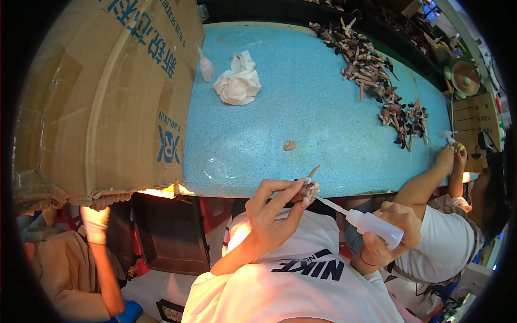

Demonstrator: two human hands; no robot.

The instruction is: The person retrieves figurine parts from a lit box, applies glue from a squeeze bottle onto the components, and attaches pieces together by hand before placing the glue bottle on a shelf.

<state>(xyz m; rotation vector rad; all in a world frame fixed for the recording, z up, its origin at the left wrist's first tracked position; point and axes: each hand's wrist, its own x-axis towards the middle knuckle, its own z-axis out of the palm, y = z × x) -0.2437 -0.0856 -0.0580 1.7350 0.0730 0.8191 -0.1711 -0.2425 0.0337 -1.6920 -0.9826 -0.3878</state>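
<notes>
In front of my chest, at the near edge of the blue table [237, 145], my left hand [269, 218] pinches a small brown and white figurine part [308, 191]. A tan pointed piece sticks up from it. My right hand [401, 223] is wrapped round a white squeeze bottle [373, 225], tilted so its thin nozzle points left at the part. The nozzle tip is at or very close to the part; I cannot tell whether they touch. A small tan rounded piece [290, 145] lies on the table beyond my left hand.
A large cardboard box [107, 107] stands at left. Beside it are another squeeze bottle [206, 68] and crumpled tissue [238, 81]. Many figurine parts [363, 62] are heaped at far right. A co-worker [439, 242] works at right, another [81, 264] at left. A black tray [169, 237] sits below the table.
</notes>
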